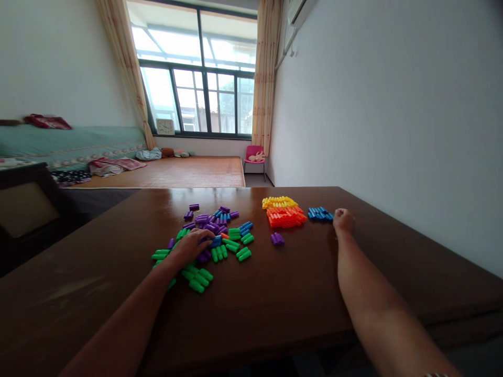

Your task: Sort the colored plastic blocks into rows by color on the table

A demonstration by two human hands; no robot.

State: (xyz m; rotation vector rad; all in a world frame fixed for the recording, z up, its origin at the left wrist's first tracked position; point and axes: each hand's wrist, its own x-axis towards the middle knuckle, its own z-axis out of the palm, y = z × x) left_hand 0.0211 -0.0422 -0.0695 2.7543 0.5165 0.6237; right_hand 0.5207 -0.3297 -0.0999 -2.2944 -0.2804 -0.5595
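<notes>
My left hand (193, 243) reaches into a loose pile of small ribbed plastic pieces, its fingertips closed on a blue plastic piece (216, 241). Around it lie purple pieces (212, 227) and green pieces (198, 280), with one orange piece (225, 236) close to the fingertips. My right hand (344, 220) is closed at the right end of a blue group (320, 213). Whatever its fingers hold is hidden. To the left of that group sit an orange stack (286, 217) and a yellow stack (279, 202), with a small purple cluster (277, 239) nearer to me.
Everything lies on a dark brown glossy table (271, 298). Beyond its far edge are a bed with a woven mat (196, 170) and a pink chair (255, 155). A white wall (385, 115) runs along the right, and a dark wooden furniture piece (29, 201) stands left.
</notes>
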